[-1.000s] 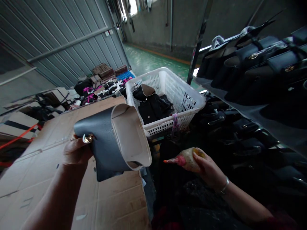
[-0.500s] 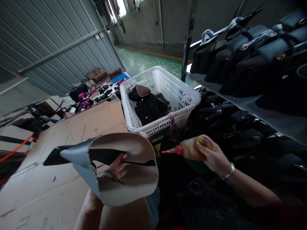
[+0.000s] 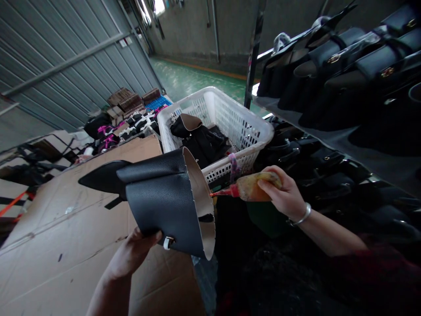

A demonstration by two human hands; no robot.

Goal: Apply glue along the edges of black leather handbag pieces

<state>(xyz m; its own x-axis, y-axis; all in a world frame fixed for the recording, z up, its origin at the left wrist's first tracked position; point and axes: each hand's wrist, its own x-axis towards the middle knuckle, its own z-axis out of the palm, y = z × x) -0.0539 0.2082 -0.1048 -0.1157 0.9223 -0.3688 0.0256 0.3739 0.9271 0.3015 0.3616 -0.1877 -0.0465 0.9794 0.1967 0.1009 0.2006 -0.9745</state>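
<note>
My left hand (image 3: 141, 245) grips a black leather boot (image 3: 161, 202) from below, thumb on the outside near a small metal buckle. A pointed black part juts out to the left, and the wide opening at the right shows a beige lining. My right hand (image 3: 284, 193) is wrapped round a yellowish squeeze bottle (image 3: 251, 188) with a red nozzle. The nozzle's tip is at the rim of the boot's opening; whether it touches, I cannot tell. Some fingers of my left hand are hidden behind the boot.
A white plastic basket (image 3: 238, 120) with black pieces inside stands just ahead. Flat cardboard (image 3: 49, 263) covers the surface at left. A rack shelf (image 3: 296, 115) full of black boots is on the right. Bundled pieces (image 3: 131, 127) lie behind the cardboard.
The boot has turned so its black outside faces me, and my left hand's fingers have come out from its lined opening. The squeeze bottle has moved left and slightly up to the rim.
</note>
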